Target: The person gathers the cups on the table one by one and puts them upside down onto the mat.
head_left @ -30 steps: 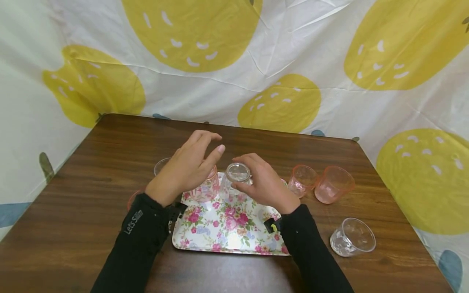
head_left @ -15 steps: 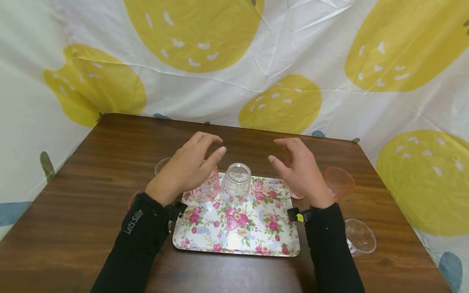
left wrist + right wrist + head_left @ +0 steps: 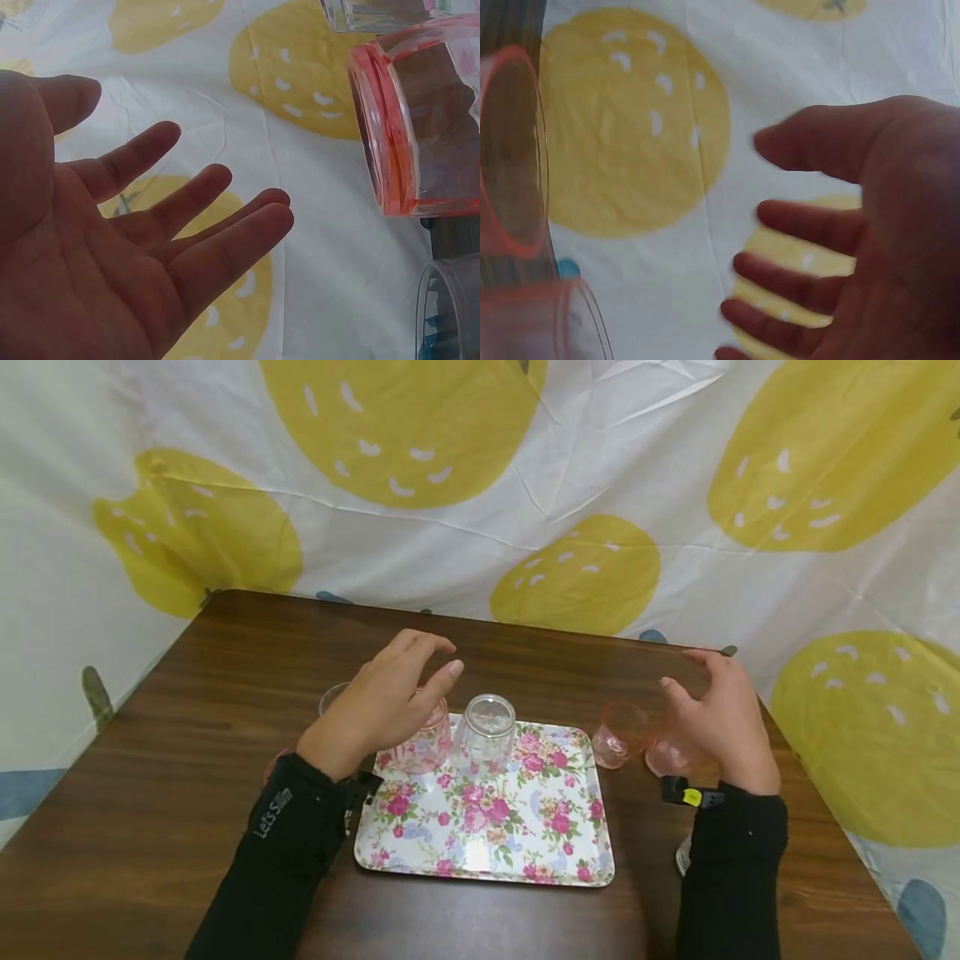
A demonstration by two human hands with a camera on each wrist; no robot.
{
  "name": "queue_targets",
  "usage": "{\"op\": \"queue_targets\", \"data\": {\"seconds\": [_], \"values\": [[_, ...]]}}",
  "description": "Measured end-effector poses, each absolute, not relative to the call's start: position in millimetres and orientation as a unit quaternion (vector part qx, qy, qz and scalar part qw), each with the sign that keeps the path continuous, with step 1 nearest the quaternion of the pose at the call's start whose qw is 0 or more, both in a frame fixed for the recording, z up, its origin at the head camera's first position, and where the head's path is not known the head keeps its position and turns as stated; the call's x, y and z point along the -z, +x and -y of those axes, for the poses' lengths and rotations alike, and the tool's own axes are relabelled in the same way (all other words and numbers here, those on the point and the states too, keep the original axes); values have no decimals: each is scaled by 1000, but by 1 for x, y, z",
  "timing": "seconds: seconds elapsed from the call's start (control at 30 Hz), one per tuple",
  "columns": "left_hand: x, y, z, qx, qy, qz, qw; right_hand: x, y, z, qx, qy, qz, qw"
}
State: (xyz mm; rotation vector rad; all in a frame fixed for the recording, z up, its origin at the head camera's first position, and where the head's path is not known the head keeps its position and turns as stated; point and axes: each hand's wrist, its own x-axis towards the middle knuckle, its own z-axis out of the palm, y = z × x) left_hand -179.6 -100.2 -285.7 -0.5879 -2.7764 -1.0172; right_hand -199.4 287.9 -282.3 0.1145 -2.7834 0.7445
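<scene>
The clear glass [image 3: 486, 739] sits upside down near the back edge of the flowered tray [image 3: 517, 835], just beside an upside-down pink glass [image 3: 420, 753]. A second ago I saw the right hand [image 3: 720, 722] around that clear glass; now it has let go and gone well over to the right, while the glass stays where it was. In the right wrist view the thumb and fingers are spread loosely apart, with nothing in their grasp. From the head I see that hand by the outer pink cup [image 3: 666, 758], covering part of it. The inner pink cup [image 3: 618, 739], just beside the tray and hidden behind the hand half a second ago, shows again.

The left hand [image 3: 386, 706] has barely shifted: it hovers by the pink glass, fingers well parted and grasping nothing, and the left wrist view shows me a gap between them and that glass.

Further out on the brown table [image 3: 187, 827], the right sleeve [image 3: 735, 877] now hides most of another clear tumbler [image 3: 683, 853]. Behind everything hangs a cloth [image 3: 420, 547] with big yellow fruit.
</scene>
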Motion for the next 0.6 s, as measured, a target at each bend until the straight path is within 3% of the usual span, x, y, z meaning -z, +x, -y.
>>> {"op": "queue_targets", "data": {"seconds": [0.27,0.6], "values": [[284,-179,100,337,-196,919,64,285,-201,-308,-219,-17,975,-21],[284,-178,101,333,-193,921,56,292,-207,-315,-213,-35,972,-93]]}}
